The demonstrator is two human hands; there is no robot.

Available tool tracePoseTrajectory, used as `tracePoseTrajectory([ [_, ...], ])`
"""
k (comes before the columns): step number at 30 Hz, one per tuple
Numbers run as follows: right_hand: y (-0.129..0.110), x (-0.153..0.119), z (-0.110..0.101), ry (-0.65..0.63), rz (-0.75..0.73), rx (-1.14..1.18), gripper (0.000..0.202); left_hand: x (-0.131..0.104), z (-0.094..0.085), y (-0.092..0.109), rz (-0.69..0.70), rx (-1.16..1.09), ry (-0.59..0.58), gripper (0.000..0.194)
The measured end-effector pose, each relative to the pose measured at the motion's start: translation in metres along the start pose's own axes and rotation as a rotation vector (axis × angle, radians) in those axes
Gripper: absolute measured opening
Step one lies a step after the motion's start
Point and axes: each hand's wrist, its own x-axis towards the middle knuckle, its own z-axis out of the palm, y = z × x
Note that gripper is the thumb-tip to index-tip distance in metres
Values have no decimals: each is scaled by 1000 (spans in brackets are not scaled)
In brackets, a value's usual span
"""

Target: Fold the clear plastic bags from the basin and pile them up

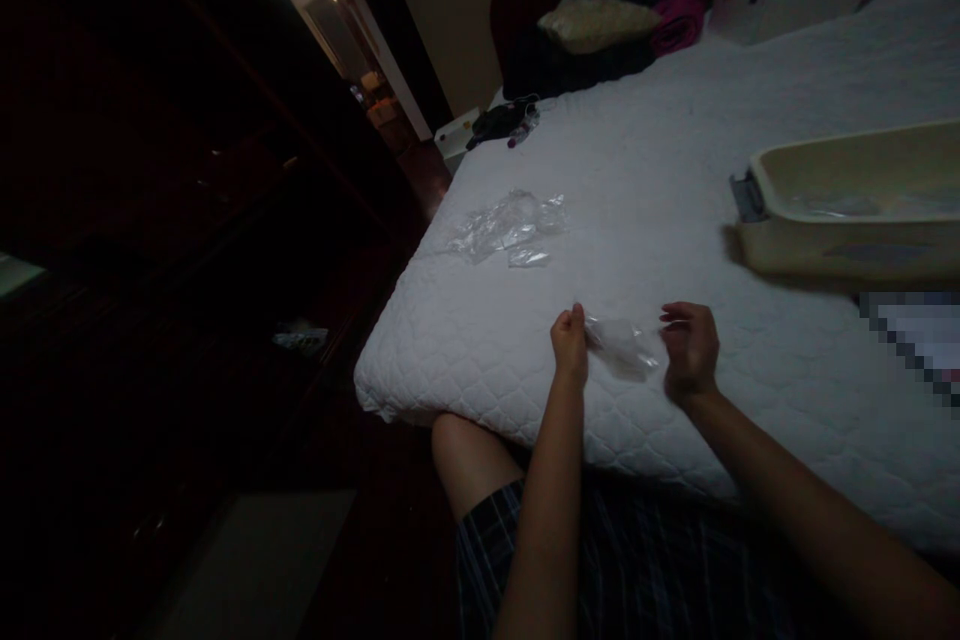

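Note:
My left hand (570,342) is closed on one end of a small clear plastic bag (624,348), thumb up, above the near edge of the bed. At the bag's other end, my right hand (690,348) has its fingers curved and apart, slightly blurred, with a gap between it and the plastic. Farther left on the white quilted mattress (622,190) lies a crumpled heap of clear plastic bags (510,220). Whether the held bag contains anything is too dim to tell.
To the right stands a cream plastic bin (847,245) with a grey latch and clear plastic inside. A white box (802,0), a pale pillow (600,23) and a rolled pink cloth (679,23) lie at the far side. Dark cabinets (172,170) line the left.

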Motion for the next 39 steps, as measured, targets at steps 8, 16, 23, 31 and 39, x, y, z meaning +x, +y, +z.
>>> tracePoseTrajectory([
  [8,-14,1,6,-162,-122,-114,45,-2,2,3,18,30,-24,63],
  [16,-17,1,8,-217,70,-172,31,-2,1,4,24,45,-31,64],
  [23,-10,3,6,1,306,-58,39,-1,4,5,-24,-3,-6,55],
  [31,-15,3,4,70,334,-95,44,-1,2,0,-10,-78,-1,55],
  [39,-15,3,4,106,380,-111,45,-6,7,20,-107,-202,20,59],
])
